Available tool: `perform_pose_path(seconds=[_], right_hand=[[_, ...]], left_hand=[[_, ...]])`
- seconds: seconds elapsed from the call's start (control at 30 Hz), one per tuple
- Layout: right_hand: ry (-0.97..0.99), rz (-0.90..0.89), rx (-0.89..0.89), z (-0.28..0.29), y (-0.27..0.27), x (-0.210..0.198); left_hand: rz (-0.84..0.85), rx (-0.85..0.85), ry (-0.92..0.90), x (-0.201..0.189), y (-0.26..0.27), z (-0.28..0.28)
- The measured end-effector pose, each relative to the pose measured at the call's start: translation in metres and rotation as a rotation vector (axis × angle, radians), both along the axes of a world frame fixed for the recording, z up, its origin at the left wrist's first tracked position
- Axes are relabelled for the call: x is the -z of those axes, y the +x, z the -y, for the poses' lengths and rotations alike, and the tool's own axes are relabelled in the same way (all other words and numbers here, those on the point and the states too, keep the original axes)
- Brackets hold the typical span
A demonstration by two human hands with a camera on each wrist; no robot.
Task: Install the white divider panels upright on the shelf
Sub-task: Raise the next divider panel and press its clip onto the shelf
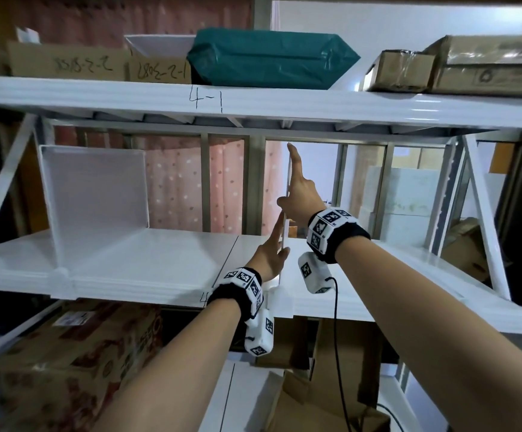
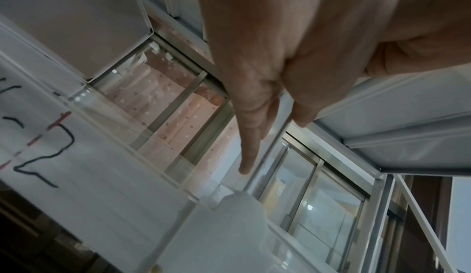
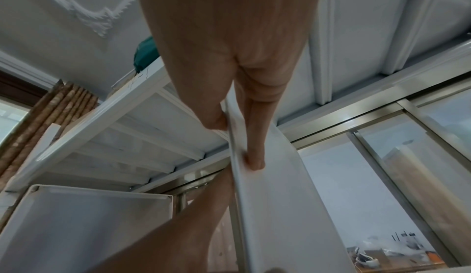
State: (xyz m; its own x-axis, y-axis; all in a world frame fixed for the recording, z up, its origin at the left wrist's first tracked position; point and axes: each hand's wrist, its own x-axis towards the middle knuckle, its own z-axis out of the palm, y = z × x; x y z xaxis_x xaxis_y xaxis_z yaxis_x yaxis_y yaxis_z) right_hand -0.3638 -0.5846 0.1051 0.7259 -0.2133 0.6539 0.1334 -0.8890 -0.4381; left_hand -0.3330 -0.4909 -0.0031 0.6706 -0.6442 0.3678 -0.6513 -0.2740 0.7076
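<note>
A white divider panel (image 1: 284, 227) stands upright and edge-on at the middle of the white shelf (image 1: 159, 260), its top reaching up near the upper shelf (image 1: 284, 107). My left hand (image 1: 273, 247) holds its lower front part, straight fingers on the left face and thumb round the edge. My right hand (image 1: 300, 188) holds it higher, fingers flat on the right face (image 3: 280, 207) and thumb (image 3: 216, 124) on the left side. Another white divider (image 1: 94, 194) stands upright at the shelf's left.
On the upper shelf sit a teal package (image 1: 269, 60) and cardboard boxes (image 1: 487, 63). White diagonal braces (image 1: 484, 213) close both shelf ends. More cardboard boxes (image 1: 75, 353) lie below. A black cable (image 1: 336, 322) hangs from my right wrist.
</note>
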Motion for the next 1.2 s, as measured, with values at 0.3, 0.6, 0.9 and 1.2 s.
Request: perform_pose_path(seconds=[0.3, 0.6, 0.9, 1.2], right_hand=[[-0.066, -0.01, -0.001, -0.001, 0.006, -0.001], [-0.085, 0.001, 0.007, 0.002, 0.008, -0.005], [-0.033, 0.027, 0.004, 0.011, 0.003, -0.005], [-0.04, 0.02, 0.009, 0.005, 0.002, -0.004]], left_hand=[[0.02, -0.02, 0.017, 0.003, 0.01, 0.007], [0.059, -0.009, 0.045, -0.005, 0.006, 0.01], [0.084, -0.033, 0.049, -0.008, 0.002, 0.016], [0.077, -0.052, 0.041, -0.009, -0.003, 0.012]])
